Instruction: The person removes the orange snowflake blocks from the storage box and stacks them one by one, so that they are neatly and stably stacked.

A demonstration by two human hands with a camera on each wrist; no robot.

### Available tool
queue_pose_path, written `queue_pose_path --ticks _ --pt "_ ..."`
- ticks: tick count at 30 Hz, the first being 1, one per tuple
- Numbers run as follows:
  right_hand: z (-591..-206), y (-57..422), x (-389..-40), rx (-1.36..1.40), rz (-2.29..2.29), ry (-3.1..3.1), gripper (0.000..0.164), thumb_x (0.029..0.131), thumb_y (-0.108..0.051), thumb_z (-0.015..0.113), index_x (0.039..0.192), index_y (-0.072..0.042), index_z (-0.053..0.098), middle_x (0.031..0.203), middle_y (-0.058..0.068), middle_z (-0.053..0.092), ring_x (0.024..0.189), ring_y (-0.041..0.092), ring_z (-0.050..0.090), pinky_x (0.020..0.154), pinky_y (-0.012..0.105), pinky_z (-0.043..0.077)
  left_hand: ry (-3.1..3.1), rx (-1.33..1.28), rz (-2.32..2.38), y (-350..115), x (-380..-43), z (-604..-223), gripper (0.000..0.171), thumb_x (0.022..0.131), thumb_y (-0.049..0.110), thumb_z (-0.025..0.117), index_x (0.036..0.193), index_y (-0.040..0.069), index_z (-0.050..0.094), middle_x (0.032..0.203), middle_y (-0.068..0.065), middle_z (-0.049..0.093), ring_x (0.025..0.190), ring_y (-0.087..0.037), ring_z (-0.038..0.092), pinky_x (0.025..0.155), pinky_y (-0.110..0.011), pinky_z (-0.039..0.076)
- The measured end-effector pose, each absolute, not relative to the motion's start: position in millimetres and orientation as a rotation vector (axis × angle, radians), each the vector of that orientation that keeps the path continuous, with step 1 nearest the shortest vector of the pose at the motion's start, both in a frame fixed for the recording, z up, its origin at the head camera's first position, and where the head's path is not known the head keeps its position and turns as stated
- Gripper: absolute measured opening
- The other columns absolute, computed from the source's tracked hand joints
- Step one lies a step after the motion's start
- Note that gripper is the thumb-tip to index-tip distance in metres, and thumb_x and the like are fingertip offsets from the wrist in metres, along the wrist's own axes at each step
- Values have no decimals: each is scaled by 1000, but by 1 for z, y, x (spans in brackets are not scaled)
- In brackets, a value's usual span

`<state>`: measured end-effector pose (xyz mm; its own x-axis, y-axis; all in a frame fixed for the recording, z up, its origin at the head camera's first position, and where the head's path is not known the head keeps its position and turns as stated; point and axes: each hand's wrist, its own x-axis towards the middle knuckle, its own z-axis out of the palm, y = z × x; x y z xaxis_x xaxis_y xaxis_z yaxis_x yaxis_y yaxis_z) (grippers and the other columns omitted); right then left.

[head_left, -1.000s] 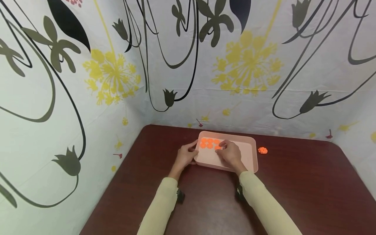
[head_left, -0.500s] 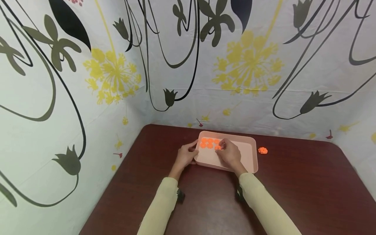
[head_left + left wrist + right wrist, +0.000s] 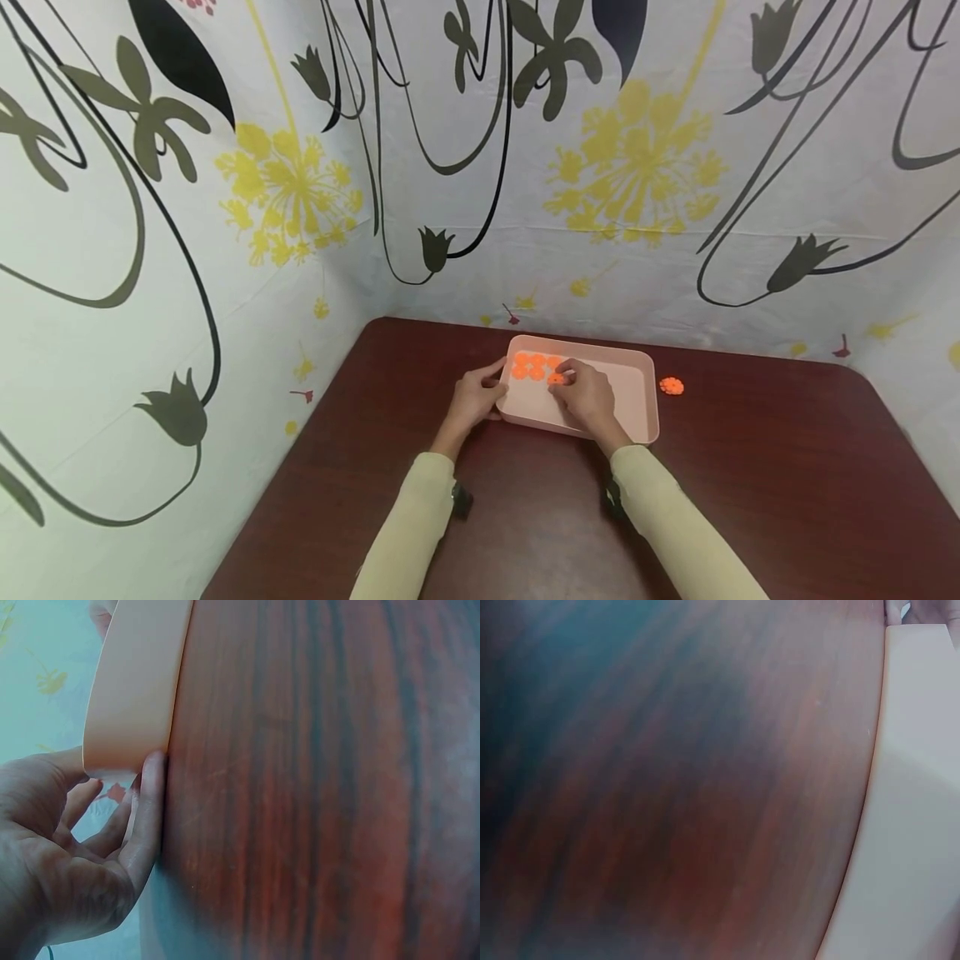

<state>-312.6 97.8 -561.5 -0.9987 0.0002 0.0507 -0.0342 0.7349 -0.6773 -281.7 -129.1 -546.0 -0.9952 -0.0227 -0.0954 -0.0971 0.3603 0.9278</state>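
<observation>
A shallow pink tray [image 3: 633, 387] lies near the back of the table. My left hand [image 3: 471, 398] holds its left end. In the left wrist view the thumb is at the upper rim and the fingertips [image 3: 154, 769] press low against the tray's corner. Several flat orange flower-shaped pieces [image 3: 528, 367] lie close together in the tray's back left part. Over the tray, my right hand [image 3: 591, 393] pinches another orange flower-shaped piece [image 3: 556, 378] between thumb and fingers, right beside the group. In the right wrist view only the tray's side [image 3: 922, 772] shows; that hand's fingers are out of sight.
One small cluster of orange flower-shaped pieces [image 3: 671, 386] sits on the dark reddish-brown table [image 3: 765, 467], just right of the tray. A white cloth wall [image 3: 480, 200] with printed flowers stands behind and to the left of the table.
The orange piece at the right fingertips has turned or shifted slightly. Both hands and the tray stay in almost the same place.
</observation>
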Motion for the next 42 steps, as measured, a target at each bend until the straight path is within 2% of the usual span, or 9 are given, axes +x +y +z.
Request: queue_pose_path --ticks 7,17,22,25,27,31,34,39,42 --pt "-559 98 -311 61 1136 -2884 33 88 -25 85 118 -13 77 97 7 79 80 20 67 64 28 46 2528 -108 1723 -129 -281 -544 56 100 16 71 150 37 60 113 -12 71 73 -17 69 57 -35 67" --pt "-560 99 -312 63 1167 -2813 29 87 -26 86 109 -8 81 89 6 78 75 19 65 64 28 48 2518 -113 1739 -130 -282 -545 56 99 15 72 150 35 60 116 -14 71 76 -18 71 58 -36 67" --pt "-561 101 -312 43 1276 -2722 28 89 -22 83 114 -8 81 90 7 78 78 17 66 68 25 50 2512 -108 1748 -130 -281 -545 56 100 15 71 150 36 60 113 -14 71 73 -17 70 58 -36 67" --pt "-561 103 -311 1 1450 -2633 28 91 -20 81 117 -10 80 93 10 79 73 14 68 67 23 55 2514 -111 1744 -130 -281 -545 56 100 15 71 151 35 59 111 -14 71 68 -17 69 58 -36 67" --pt "-561 103 -310 -30 1618 -2552 27 92 -18 81 118 -10 80 96 12 78 68 12 71 63 27 62 2514 -115 1739 -129 -281 -545 56 100 15 71 151 35 59 110 -14 72 66 -16 69 58 -37 67" --pt "-559 103 -310 -12 1924 -2362 32 94 -13 80 124 -4 76 95 16 75 60 16 73 57 36 67 2514 -130 1730 -129 -281 -544 55 100 15 72 150 35 60 113 -14 72 68 -16 70 58 -38 67" --pt "-555 104 -310 10 2040 -2266 38 94 -13 81 128 1 73 89 11 73 60 18 74 57 37 67 2515 -145 1724 -128 -282 -544 55 99 15 73 149 37 61 114 -14 72 72 -17 71 59 -39 68" --pt "-546 109 -309 -4 2138 -2214 44 94 -20 82 131 2 70 86 0 72 60 19 76 62 41 68 2523 -144 1716 -128 -283 -545 56 99 15 72 149 38 61 115 -13 72 75 -17 71 59 -37 67" --pt "-539 115 -306 47 2188 -2183 49 95 -20 81 136 4 66 88 1 72 63 22 77 66 45 69 2521 -139 1719 -128 -283 -545 56 99 15 72 149 37 61 116 -13 73 76 -17 71 59 -37 67"
